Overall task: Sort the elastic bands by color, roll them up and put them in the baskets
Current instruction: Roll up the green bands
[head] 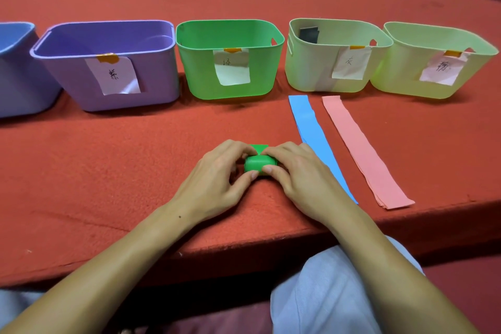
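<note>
A green elastic band (259, 164), rolled up almost to its end, lies on the red table near the front edge. My left hand (217, 179) and my right hand (295, 173) grip the roll from either side, fingers curled over it and thumbs at its front. A short flat tail of the band shows just beyond the fingertips. A blue band (311, 130) lies flat to the right of my right hand, and a pink band (360, 144) lies flat beside it. The green basket (230, 84) stands straight ahead behind the roll.
Baskets stand in a row at the back: blue (16, 76) at far left, purple (108, 89), green, then two pale green ones (311, 70) (406, 81). Each fully visible one carries a paper label. A dark grey roll (309, 34) sits in the first pale green basket. The table's front edge (244, 247) runs under my forearms.
</note>
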The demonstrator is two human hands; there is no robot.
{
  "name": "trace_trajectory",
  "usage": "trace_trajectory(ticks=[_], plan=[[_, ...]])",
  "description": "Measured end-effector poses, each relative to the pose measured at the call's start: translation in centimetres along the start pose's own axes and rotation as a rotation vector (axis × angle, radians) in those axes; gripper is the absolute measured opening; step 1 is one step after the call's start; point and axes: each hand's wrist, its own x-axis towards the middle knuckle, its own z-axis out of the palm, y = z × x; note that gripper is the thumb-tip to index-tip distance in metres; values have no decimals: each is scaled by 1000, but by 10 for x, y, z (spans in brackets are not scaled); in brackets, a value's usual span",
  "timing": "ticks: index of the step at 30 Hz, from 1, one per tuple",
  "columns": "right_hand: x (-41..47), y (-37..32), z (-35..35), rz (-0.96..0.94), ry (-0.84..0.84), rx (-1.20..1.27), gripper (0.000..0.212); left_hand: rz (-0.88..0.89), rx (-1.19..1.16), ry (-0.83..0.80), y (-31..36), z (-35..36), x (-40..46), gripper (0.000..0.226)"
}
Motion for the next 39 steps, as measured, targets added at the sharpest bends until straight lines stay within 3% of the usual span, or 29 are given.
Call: trace_trajectory(ticks=[10, 15, 17, 23, 31, 39], plan=[[4, -3, 0, 44, 2, 109, 37, -34, 5, -24, -7, -2, 8, 31], [2, -3, -1, 18, 42, 130, 26, -58, 13, -25, -5, -1, 7, 35], [2, -3, -1, 24, 50, 110, 33, -70, -13, -31, -4, -2, 8, 40], [7, -1, 0, 17, 70, 72, 39, -58, 24, -2, -6, 3, 10, 19], [15, -1, 0, 22, 52, 7, 38, -69, -35, 18, -4, 7, 16, 28], [15, -5, -1, 21, 73, 20, 34, -54, 43, 124, -6, 6, 22, 8]])
